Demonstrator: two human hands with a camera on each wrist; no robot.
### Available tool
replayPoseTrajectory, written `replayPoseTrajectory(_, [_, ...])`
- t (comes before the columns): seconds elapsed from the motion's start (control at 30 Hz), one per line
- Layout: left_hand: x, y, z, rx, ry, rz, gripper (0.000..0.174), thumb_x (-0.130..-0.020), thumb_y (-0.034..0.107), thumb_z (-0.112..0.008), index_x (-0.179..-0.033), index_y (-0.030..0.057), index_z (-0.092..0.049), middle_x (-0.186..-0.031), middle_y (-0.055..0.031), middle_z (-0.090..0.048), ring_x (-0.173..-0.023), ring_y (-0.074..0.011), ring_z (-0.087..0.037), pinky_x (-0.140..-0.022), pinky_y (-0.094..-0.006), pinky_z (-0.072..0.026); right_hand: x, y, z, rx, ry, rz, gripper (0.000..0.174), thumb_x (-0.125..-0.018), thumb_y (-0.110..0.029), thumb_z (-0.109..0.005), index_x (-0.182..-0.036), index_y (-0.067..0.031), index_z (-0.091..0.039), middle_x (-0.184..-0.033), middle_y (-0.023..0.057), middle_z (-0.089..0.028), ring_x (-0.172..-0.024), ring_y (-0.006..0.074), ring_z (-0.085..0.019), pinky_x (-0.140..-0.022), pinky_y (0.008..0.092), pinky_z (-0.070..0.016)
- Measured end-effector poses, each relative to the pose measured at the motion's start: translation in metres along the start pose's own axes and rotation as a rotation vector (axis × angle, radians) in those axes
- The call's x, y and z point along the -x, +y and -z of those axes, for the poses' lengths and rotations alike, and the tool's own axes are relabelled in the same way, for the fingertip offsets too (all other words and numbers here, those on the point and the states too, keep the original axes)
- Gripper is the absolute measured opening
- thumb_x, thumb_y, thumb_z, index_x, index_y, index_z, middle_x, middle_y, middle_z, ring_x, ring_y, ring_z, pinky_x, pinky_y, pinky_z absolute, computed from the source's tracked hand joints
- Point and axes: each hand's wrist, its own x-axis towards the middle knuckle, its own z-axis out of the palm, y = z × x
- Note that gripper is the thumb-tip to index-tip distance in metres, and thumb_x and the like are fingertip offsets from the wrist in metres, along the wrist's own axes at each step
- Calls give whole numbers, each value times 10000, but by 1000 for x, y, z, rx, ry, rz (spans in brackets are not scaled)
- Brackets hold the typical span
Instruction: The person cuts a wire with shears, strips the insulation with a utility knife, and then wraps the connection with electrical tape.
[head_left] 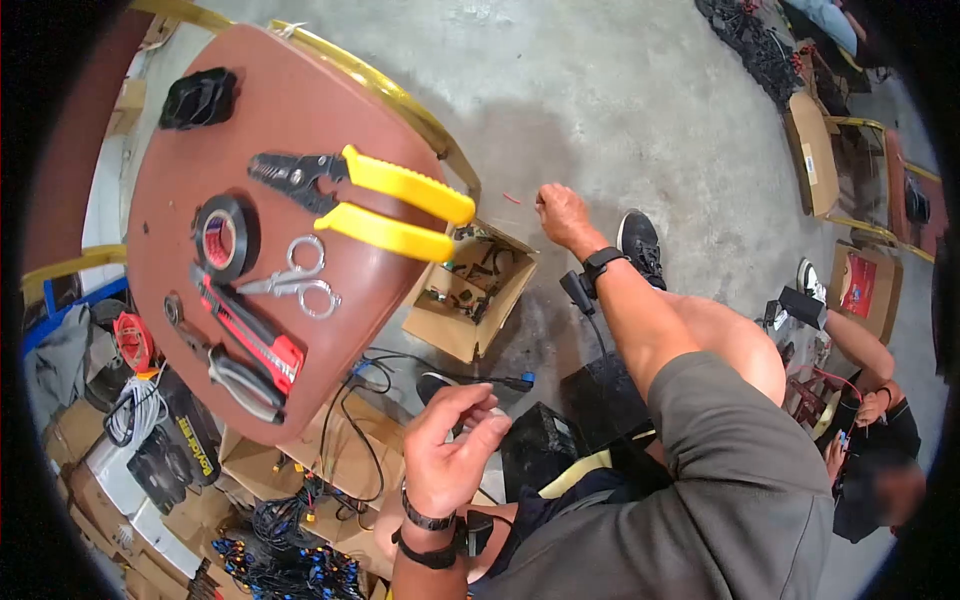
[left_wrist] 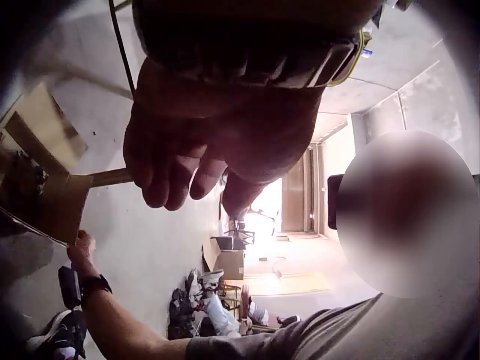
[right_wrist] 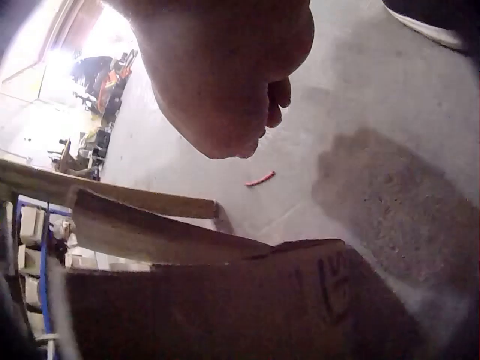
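My right hand reaches out low over the floor, its fingers curled and nothing visible in them. A short red piece of wire lies on the floor just beyond the fingertips; the same red piece shows below the hand in the right wrist view. Beside it stands an opened cardboard box with small dark scraps inside. My left hand hovers near my lap, fingers loosely bent and thumb close to them. In the left wrist view that hand shows relaxed fingers holding nothing.
On a brown chair seat lie yellow-handled wire strippers, black tape, scissors, a red utility knife and pliers. Bundled cables sit below. Another person works at the right.
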Motion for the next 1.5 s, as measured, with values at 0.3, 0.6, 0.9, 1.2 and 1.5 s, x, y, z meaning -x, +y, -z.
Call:
replayPoseTrajectory(0.3, [10, -10, -1, 64, -57, -16, 361, -794, 0, -785, -1129, -30, -653, -1006, -143, -676, -846, -181, -643, -747, -286, -527, -11, -2, -9, -1, -156, -56, 122, -842, -195, -678, -916, -132, -752, -927, 131, -683, -915, 351, -657, -775, 457, -532])
replayPoseTrajectory(0.6, [-14, -7, 16, 155, -34, 121, 374, -787, 17, -782, -1132, -50, -654, -1019, -154, -675, -889, -219, -661, -802, -330, -536, -35, 14, -59, 81, -25, 111, 81, -802, -170, -687, -834, -102, -717, -836, 111, -654, -858, 339, -643, -751, 447, -530])
replayPoseTrajectory(0.9, [-17, -8, 17, 181, -19, 150, 393, -798, 86, -793, -1135, -58, -650, -992, -157, -672, -885, -242, -675, -816, -346, -537, -39, 11, -65, 157, -89, 109, 107, -807, -183, -653, -789, -81, -680, -837, 131, -660, -847, 355, -643, -743, 455, -527])
replayPoseTrajectory(1.2, [1, 0, 5, 123, 30, 63, 338, -789, -1, -778, -1105, -47, -668, -975, -127, -682, -829, -172, -646, -743, -280, -517, -10, -6, -6, -200, -87, -219, 201, -830, -216, -637, -827, -18, -668, -811, 208, -684, -779, 382, -663, -709, 450, -522])
replayPoseTrajectory(1.5, [35, 19, -1, 13, 110, -128, 243, -881, 73, -720, -1088, -42, -669, -925, -55, -695, -827, -110, -632, -743, -259, -521, 52, -77, 121, -594, -67, -211, 148, -763, -112, -651, -849, 0, -692, -760, 130, -697, -747, 201, -683, -696, 349, -539])
